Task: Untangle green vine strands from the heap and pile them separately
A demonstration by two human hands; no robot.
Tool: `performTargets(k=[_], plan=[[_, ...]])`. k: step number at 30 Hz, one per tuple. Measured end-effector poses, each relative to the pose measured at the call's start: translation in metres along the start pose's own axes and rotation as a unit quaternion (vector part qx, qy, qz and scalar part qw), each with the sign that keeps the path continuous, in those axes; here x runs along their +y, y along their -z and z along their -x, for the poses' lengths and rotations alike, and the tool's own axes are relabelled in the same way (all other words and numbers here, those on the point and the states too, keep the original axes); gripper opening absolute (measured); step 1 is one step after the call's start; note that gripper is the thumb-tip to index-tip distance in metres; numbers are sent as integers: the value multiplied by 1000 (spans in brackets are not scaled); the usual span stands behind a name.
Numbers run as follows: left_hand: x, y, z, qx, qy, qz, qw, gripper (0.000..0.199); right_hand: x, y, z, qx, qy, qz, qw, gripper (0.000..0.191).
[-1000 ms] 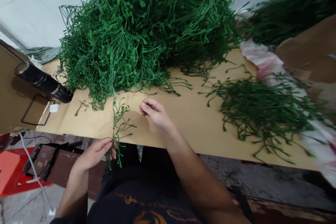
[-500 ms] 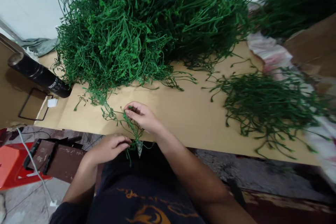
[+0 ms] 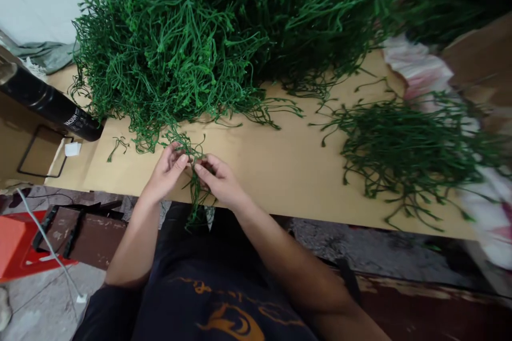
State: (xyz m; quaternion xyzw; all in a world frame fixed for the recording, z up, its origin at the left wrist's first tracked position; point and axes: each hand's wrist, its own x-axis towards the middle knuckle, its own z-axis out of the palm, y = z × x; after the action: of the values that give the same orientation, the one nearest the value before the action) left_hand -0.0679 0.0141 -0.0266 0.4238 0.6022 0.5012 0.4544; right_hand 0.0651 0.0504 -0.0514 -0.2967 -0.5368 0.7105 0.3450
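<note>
Between my two hands is a small tangle of thin green plastic stems, its lower ends dangling over the table's front edge. My left hand pinches the upper part with thumb and fingers. My right hand closes on the same stems just to the right, thumb against the fingers. Behind my hands rises a large heap of green stems, whose front strands reach close to my left fingers. Off to the right lies a smaller, flatter pile of stems, mostly laid sideways.
The table has a brown paper cover. At the left a black vacuum flask lies tilted by a thin black wire frame. A white and pink plastic sack sits at the right. A red stool stands below left.
My left hand has moved up and forward from the table edge and taken hold of the stems beside my right hand. The view has shifted slightly.
</note>
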Motion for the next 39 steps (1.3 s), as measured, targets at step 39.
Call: performTargets(k=[39], plan=[[107,-3,-48,-72,-243,-475,842,40,-53,63,9,137,185,265,936,25]])
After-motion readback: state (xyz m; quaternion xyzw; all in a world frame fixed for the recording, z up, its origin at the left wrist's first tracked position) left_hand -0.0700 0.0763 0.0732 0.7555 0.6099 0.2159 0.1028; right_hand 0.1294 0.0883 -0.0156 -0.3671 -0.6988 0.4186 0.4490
